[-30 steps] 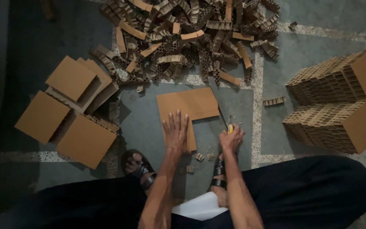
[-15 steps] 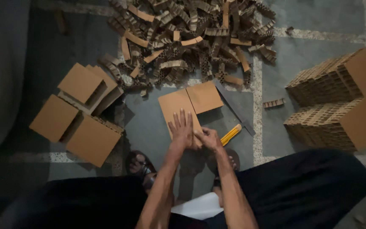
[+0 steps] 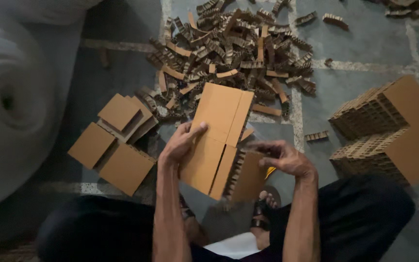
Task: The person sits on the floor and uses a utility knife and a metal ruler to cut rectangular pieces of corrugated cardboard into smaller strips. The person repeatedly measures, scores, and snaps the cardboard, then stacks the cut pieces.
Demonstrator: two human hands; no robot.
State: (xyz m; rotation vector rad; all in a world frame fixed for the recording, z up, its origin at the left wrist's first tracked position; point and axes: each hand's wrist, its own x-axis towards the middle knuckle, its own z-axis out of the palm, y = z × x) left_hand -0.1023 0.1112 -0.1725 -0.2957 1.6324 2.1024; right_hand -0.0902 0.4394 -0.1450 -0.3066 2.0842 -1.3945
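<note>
While the left hand (image 3: 183, 145) grips the folded cardboard sheet (image 3: 217, 138) by its left edge, thumb on the top face and fingers curled behind, the right hand (image 3: 284, 157) closes on a second cardboard piece (image 3: 248, 177) that hangs at the sheet's lower right. Its fingers are bent over the upper edge of that piece, and the corrugated edge faces the left. The sheet is lifted off the floor and tilted, with creases running along its length that split it into panels; it sits between the two hands, above the person's knees. A yellow object (image 3: 270, 171) peeks out just below the right hand, mostly hidden. Below the hands, sandalled feet (image 3: 263, 208) rest on the stone floor (image 3: 364, 53), between dark trouser legs. Beyond the sheet, a heap of short corrugated strips (image 3: 233, 53) spreads across the floor, and one loose strip (image 3: 316, 136) lies near the right hand. Left of the left hand lie flat cardboard squares (image 3: 115, 143), some overlapping. Well to the right stand two stacks of corrugated blocks (image 3: 389, 128). At the far left edge sits a large pale foam roll (image 3: 10, 102).
</note>
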